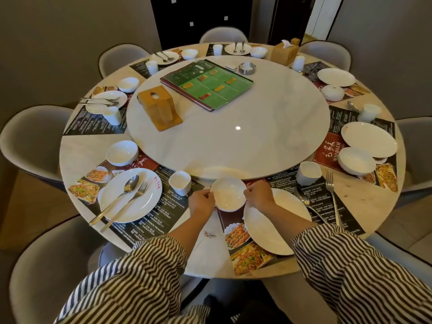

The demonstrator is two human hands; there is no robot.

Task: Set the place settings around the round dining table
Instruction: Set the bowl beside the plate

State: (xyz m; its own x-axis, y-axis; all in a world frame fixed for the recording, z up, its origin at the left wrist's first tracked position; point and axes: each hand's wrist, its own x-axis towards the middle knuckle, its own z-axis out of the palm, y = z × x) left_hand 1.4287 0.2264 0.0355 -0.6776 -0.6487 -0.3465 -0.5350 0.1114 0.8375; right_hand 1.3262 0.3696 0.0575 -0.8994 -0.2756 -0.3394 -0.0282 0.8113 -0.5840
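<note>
Hands meet at a small white bowl low in the centre of the frame; the left hand pinches the bowl's left rim between thumb and fingers, and the right hand grips its right rim the same way, both arms in striped sleeves; the bowl sits at the upper edge of a printed placemat, just below the rim of the white turntable and touching or just beside the large white plate to its lower right; whether the bowl rests on the mat or is held slightly off it cannot be told; right of that plate a fork lies on the mat, and a white cup stands above it; to the left, another setting has a plate carrying a spoon and fork side by side, a cup at its right and a bowl above it; further settings ring the round table, those at the right of the frame showing plates and bowls without cutlery on them; a green menu, a wooden holder and an ashtray sit on the turntable; grey chairs surround the table.
</note>
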